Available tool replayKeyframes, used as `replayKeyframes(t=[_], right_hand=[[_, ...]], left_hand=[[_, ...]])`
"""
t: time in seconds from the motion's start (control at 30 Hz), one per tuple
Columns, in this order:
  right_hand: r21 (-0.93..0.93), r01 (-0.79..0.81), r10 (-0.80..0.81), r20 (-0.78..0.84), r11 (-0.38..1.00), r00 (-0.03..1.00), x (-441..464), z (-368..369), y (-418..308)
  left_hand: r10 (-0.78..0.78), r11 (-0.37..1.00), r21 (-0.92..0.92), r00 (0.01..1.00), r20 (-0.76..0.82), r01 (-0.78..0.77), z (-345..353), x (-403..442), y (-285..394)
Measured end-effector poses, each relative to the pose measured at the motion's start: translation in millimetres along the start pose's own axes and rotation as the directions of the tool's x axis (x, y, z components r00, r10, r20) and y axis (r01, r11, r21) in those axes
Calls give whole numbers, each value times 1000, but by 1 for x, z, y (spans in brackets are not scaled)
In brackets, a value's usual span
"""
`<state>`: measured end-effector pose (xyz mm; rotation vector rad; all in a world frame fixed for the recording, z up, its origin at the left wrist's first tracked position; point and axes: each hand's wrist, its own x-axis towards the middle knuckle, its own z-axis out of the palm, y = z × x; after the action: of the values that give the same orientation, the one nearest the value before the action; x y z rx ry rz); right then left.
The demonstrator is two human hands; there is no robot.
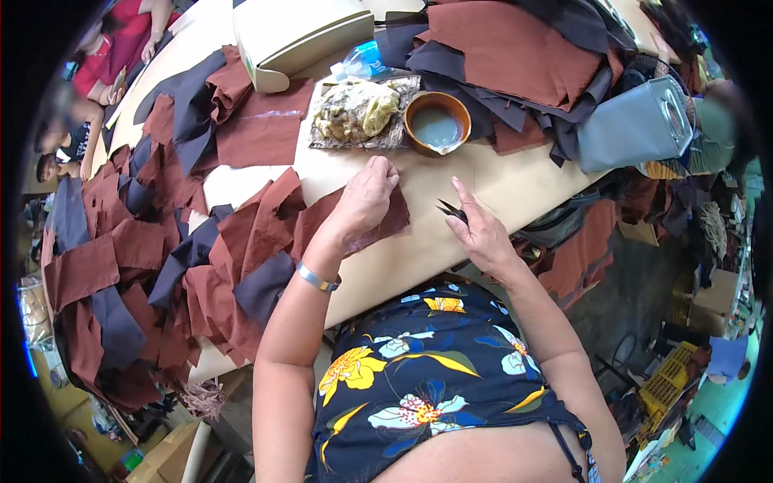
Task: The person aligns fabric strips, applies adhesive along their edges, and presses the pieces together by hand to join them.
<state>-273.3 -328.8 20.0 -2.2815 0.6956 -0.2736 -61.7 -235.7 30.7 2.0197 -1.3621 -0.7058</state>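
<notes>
My left hand, with a metal bracelet at the wrist, is closed in a pinch just over a brown cloth piece. What its fingertips hold, if anything, is too small to make out. In my right hand is a small pair of dark thread snips, blades pointing left toward the cloth, index finger stretched out. Beyond my hands stand a brown bowl of cloudy liquid and, beside it, a crumpled yellowish rag on a stained flat pad.
Heaped brown and dark cloth pieces cover the table's left side. A cloth stack, a grey metal tin, a plastic bottle and a white box sit farther back. Other people are at the far left. A yellow crate is on the floor.
</notes>
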Motion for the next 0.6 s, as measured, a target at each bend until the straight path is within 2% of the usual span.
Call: replayKeyframes(t=[0.1,0.2,0.3,0.4,0.5,0.6], right_hand=[[44,-38,34,92,998,995,13,1,-10],[-2,-47,46,166,999,985,26,1,-19],[-42,-5,12,175,999,984,34,8,-24],[-185,93,-59,183,978,981,35,19,-25],[-197,124,-95,152,972,984,30,18,-14],[-80,127,-128,-10,989,992,27,4,0]], left_hand=[[-74,994,-81,995,65,80,-5,1,3],[-80,988,-124,993,86,90,-5,0,3],[-95,983,-147,990,104,110,-7,-1,7],[-108,977,-172,987,119,127,-5,-2,8],[-88,960,-261,994,60,100,-1,-3,1],[-113,884,-457,994,-11,95,2,-8,-4]])
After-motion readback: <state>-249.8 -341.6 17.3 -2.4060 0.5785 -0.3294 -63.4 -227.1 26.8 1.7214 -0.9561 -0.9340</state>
